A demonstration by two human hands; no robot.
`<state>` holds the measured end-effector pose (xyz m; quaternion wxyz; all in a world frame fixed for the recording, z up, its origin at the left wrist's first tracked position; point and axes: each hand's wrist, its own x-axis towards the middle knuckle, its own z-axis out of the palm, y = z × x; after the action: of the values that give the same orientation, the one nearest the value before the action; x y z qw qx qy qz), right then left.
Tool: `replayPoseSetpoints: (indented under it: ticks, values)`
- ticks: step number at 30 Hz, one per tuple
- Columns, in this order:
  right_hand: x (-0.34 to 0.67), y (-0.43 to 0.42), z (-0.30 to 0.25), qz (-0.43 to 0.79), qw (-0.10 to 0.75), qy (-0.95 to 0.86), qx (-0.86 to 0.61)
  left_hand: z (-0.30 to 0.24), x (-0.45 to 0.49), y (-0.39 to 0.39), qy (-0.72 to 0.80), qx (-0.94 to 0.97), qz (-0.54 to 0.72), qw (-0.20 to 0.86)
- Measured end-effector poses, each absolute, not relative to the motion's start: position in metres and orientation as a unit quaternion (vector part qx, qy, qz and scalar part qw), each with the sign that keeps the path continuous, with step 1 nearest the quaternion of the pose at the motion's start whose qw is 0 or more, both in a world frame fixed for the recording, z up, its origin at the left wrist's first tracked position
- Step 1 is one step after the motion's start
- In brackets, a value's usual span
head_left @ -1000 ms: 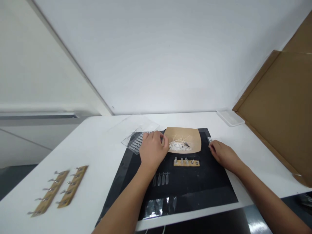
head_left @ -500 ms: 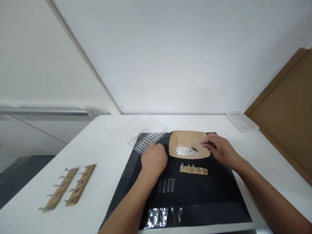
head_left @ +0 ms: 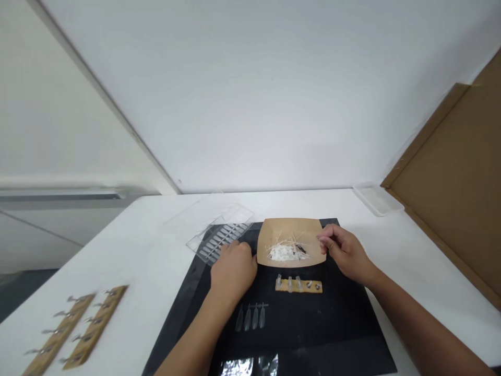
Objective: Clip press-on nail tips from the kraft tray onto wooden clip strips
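My left hand lies knuckles up between a clear plastic box of nail tips and a brown paper tray. Its thumb is close by the tray's left edge; the other fingertips are hidden. At the tray's right side, my right hand is closed in a pinch; what it holds, if anything, is too small to name. White bits and thin sticks fill part of the tray. Below it is a wooden strip with several pegs, three bearing clear tips. Several clear nail tips on a sprue lie nearer me.
A glossy black mat covers the middle of the white table. Two wooden strips with metal clips stand at the left. At the back right is a clear shallow container, beside a cardboard panel.
The view has shifted slightly. My right hand has drawn from over the tray toward its right edge, its fingers more curled. My left thumb now shows by the tray's left edge.
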<state>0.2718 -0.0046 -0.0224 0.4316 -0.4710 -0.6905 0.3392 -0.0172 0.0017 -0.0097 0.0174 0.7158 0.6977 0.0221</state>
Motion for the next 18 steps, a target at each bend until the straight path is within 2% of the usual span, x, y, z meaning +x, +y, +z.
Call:
replayPoseSetpoints:
  ticks: [4,7,13,15,18]
  values:
    - [0.27,-0.006,-0.019,0.314,0.435,-0.703,-0.467,-0.014,-0.023,0.004,0.692,0.72,0.046,0.0]
    - [0.269,-0.006,-0.02,0.309,0.439,-0.702,-0.468,-0.009,-0.023,0.001,0.714,0.695,0.064,-0.063]
    - [0.262,-0.008,-0.026,0.262,0.439,-0.728,-0.456,0.002,-0.012,-0.004,0.678,0.674,0.228,-0.184]
    - [0.257,-0.009,-0.025,0.238,0.448,-0.735,-0.45,0.0,-0.004,-0.004,0.621,0.711,0.271,-0.188]
    - [0.248,-0.011,-0.022,0.193,0.48,-0.739,-0.431,-0.006,0.008,-0.008,0.551,0.768,0.3,-0.133]
